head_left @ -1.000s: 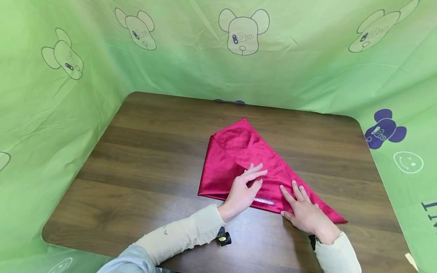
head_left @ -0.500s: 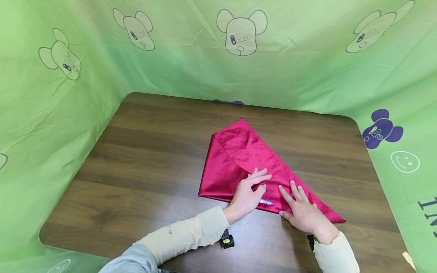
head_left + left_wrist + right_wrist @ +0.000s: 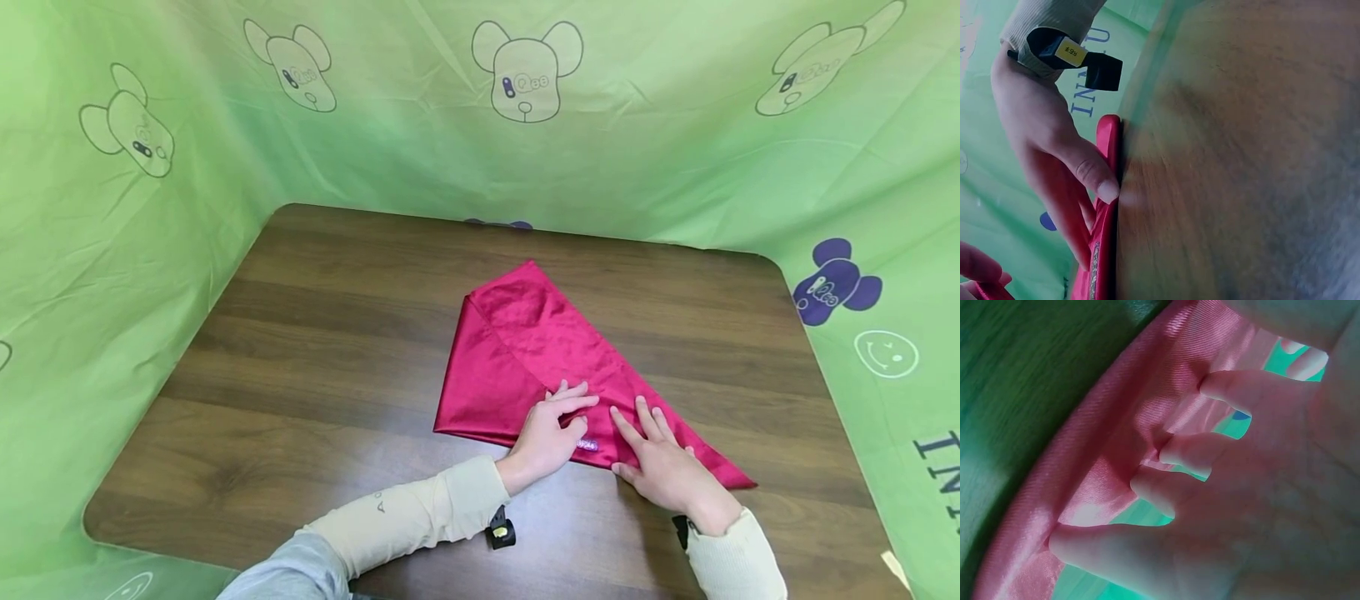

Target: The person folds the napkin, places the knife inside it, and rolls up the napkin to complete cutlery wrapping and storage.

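A shiny crimson satin cloth point(image 3: 517, 333) lies folded in a pointed shape on the wooden table. My left hand point(image 3: 545, 437) pinches a bit of its upper layer between thumb and fingers, near the front edge. In the left wrist view those fingers point(image 3: 979, 265) show at the lower left corner, with red fabric at their tips. Beside the left thumb, a small glittery label point(image 3: 587, 446) shows partly on the cloth. My right hand point(image 3: 663, 467) rests with spread fingers on the right part of the cloth. Its fingertips point(image 3: 1147, 481) press on the fabric in the right wrist view.
The brown wooden table point(image 3: 315, 350) has rounded corners. Green fabric walls point(image 3: 420, 150) printed with bear heads surround its back and sides. A black wrist device point(image 3: 501, 532) hangs under the left wrist.
My left hand has moved slightly right and toward the front edge, drawing the upper layer along. The flap's diagonal edge lies flatter, and less of the label shows. The right hand stays in place.
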